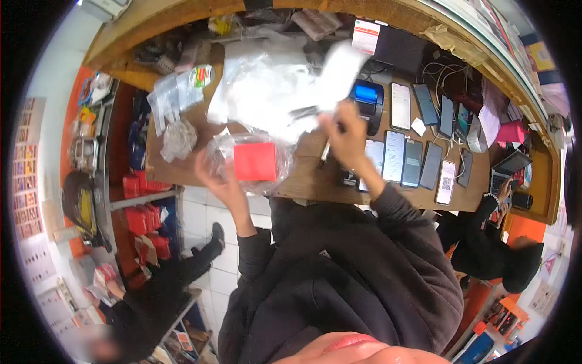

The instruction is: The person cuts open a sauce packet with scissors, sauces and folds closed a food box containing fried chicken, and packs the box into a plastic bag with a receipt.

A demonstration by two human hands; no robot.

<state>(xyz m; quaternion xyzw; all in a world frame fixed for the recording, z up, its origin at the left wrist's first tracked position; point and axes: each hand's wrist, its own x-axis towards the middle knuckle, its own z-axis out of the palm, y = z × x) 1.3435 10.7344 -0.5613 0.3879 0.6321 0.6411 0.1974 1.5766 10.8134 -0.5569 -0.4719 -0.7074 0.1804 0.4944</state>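
Observation:
A flat red box (pixel 255 162) lies on crumpled clear plastic wrap (pixel 284 159) at the table's front edge. My left hand (pixel 223 185) is at the box's left side, fingers apart and touching the plastic. Over the table's middle, my right hand (pixel 350 138) pinches a long white paper slip (pixel 341 71), which is blurred by motion. Dark print shows near the slip's lower end. Beyond the box spreads a heap of clear plastic bags (pixel 260 85). Just right of the slip stands a black and blue printer (pixel 367 97).
Several phones (pixel 393 156) and white cables (pixel 445 71) cover the table's right side. A plastic ball (pixel 179 139) of crumpled wrap lies at left. One person (pixel 163 276) is at the lower left by shelves; another person (pixel 494 249) works at the right.

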